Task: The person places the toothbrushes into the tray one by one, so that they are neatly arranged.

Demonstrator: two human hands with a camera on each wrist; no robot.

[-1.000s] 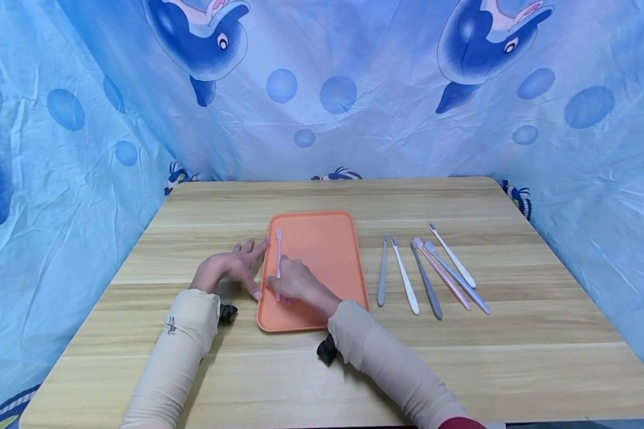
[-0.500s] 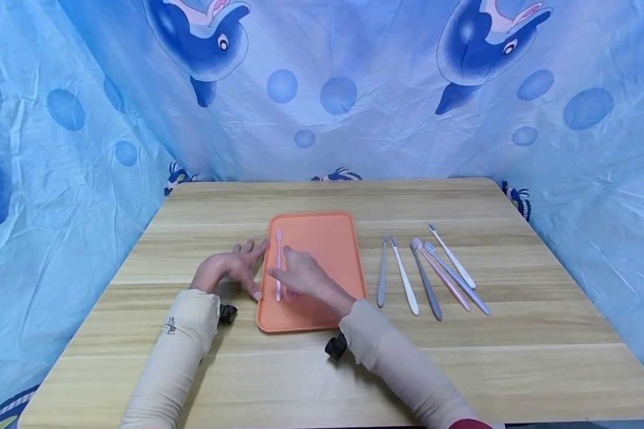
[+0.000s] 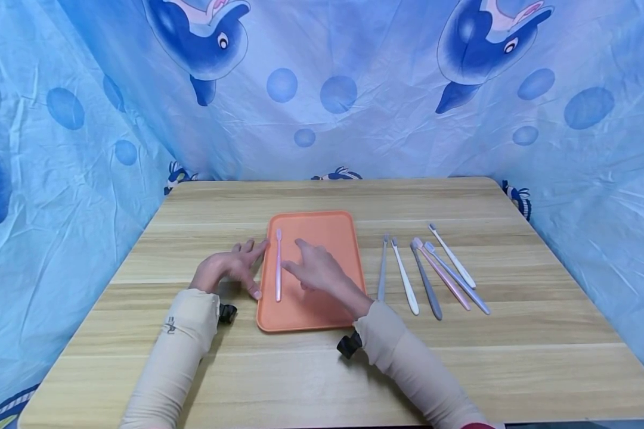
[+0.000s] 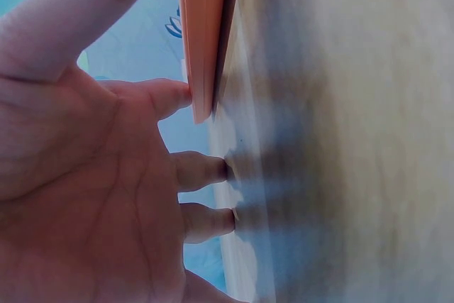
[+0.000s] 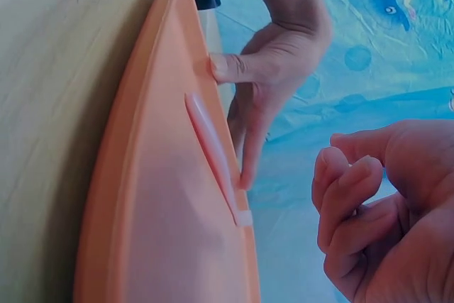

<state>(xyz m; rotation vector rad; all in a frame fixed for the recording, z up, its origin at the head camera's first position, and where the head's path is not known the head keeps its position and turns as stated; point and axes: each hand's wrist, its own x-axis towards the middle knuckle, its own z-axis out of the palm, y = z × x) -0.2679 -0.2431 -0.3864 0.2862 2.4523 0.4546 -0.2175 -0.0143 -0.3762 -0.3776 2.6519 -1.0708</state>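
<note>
A pink toothbrush (image 3: 278,268) lies lengthwise in the orange tray (image 3: 322,229), close to its left side. My left hand (image 3: 233,265) touches the tray's left rim with thumb and index finger spread apart; in the left wrist view its other fingertips (image 4: 225,169) rest on the table. Over the middle of the tray hovers my right hand (image 3: 318,268), just right of the toothbrush and apart from it. In the right wrist view that hand's fingers (image 5: 347,189) are loosely bent with nothing between them.
Right of the tray, several toothbrushes lie on the wooden table (image 3: 542,333): a grey one (image 3: 383,271), a white one (image 3: 405,277), a dark grey one (image 3: 427,280), a pink one (image 3: 445,277), a blue one (image 3: 458,280) and another white one (image 3: 453,256). A blue dolphin-print curtain (image 3: 311,155) surrounds the table.
My right hand has let go of the pink toothbrush and moved right and slightly up, leaving it in the tray. The left hand has stayed at the rim.
</note>
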